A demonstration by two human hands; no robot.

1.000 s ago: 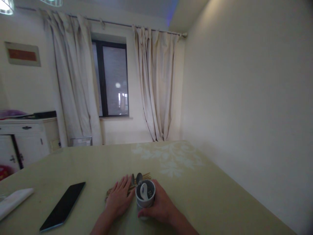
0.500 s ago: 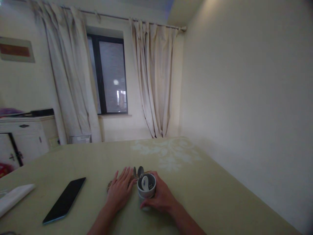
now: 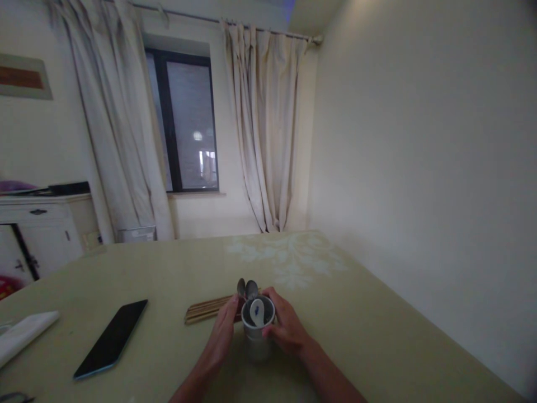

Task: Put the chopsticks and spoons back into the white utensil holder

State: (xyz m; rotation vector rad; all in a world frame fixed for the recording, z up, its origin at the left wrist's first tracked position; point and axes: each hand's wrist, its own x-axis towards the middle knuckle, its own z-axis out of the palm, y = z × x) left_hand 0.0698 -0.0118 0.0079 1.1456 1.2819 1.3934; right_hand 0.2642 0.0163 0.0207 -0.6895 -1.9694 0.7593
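A grey cup [image 3: 258, 330] stands on the pale green table [image 3: 377, 336], near its front edge and about midway between its left and right sides. Inside the cup we see 1 white spoon [image 3: 257, 311] with a small dark mark on its bowl, leaning against the inner wall. The cup is a plain, straight-sided cylinder with a lighter rim and a dark interior, upright and not tilted.

Our left hand [image 3: 224, 330] presses against the cup's left side with fingers straight and together, palm turned toward it, fingertips reaching the rim. Our right hand [image 3: 285, 324] curls around the right side, fingers bent over the rim and thumb low on the wall, so the cup sits clasped between both hands. Both forearms angle in from the table's front edge and meet at the cup.

Just behind the cup lie 2 metal spoons [image 3: 248, 288], bowls up and side by side, touching or nearly touching its far rim; we cannot tell which. A bundle of wooden chopsticks [image 3: 207, 309] lies flat to the left of the cup, its right end hidden behind the left hand. Toward the table's left edge rest a black phone [image 3: 111, 338], face up, and a folded white cloth [image 3: 23, 336], well apart from the cup.
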